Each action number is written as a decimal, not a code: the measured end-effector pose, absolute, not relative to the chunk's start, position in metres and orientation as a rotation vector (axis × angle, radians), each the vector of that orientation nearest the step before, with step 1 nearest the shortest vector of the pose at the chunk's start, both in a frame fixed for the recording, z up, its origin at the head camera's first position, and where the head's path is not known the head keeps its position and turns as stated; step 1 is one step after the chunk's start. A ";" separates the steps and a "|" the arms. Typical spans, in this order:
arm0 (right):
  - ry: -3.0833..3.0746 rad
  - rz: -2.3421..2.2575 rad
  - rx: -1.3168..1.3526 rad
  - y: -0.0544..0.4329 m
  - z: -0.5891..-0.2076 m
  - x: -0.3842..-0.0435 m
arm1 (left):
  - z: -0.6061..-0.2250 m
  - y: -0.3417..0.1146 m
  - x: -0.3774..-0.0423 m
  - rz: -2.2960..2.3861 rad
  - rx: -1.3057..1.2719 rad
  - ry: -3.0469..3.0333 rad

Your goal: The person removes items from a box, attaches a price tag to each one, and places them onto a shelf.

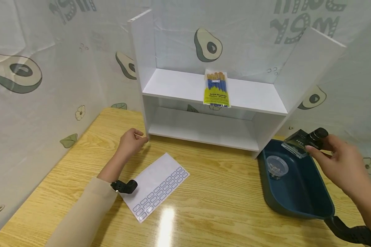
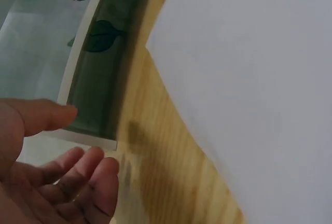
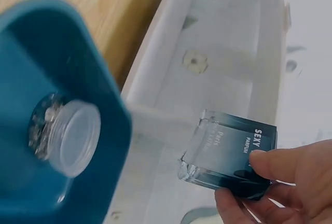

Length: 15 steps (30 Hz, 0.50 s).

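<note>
Between its thumb and fingers my right hand (image 1: pixel 343 161) grips a dark perfume bottle (image 1: pixel 300 142) with a black cap, tilted above the far end of a blue bin (image 1: pixel 296 192). Inside that bin stands a small clear lidded jar (image 1: pixel 277 166); the right wrist view shows small pieces in the jar (image 3: pixel 44 125). My left hand (image 1: pixel 132 141) is at the lower left front corner of the white shelf unit (image 1: pixel 204 128). Its fingers are loosely bent and hold nothing in the left wrist view, with the shelf's edge (image 2: pixel 88 136) close to the fingertips.
On the upper shelf lies a pack of artist brushes (image 1: pixel 216 90). A white sheet of blue-bordered labels (image 1: pixel 159 185) rests on the wooden table (image 1: pixel 219 192), partly beneath the left wrist. Behind the shelf hangs a cloth with avocado prints (image 1: pixel 208 44).
</note>
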State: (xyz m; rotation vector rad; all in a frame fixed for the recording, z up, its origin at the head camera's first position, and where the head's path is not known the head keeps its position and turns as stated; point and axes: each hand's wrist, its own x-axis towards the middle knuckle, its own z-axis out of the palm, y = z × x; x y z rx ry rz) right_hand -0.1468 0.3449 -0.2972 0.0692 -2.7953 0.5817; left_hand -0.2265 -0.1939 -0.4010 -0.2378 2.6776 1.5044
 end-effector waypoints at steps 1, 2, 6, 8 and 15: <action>-2.794 0.571 0.097 0.340 -0.296 -0.145 | -0.403 -0.195 -0.225 1.461 -0.225 2.656; -2.796 0.570 0.124 0.335 -0.295 -0.143 | -0.405 -0.196 -0.224 1.407 -0.204 2.648; -2.811 0.599 0.239 0.316 -0.295 -0.137 | -0.411 -0.195 -0.218 1.220 -0.095 2.647; -2.813 0.648 0.305 0.305 -0.298 -0.134 | -0.414 -0.192 -0.216 1.139 -0.048 2.674; -2.831 0.828 0.499 0.255 -0.322 -0.124 | -0.416 -0.177 -0.207 0.895 0.020 2.747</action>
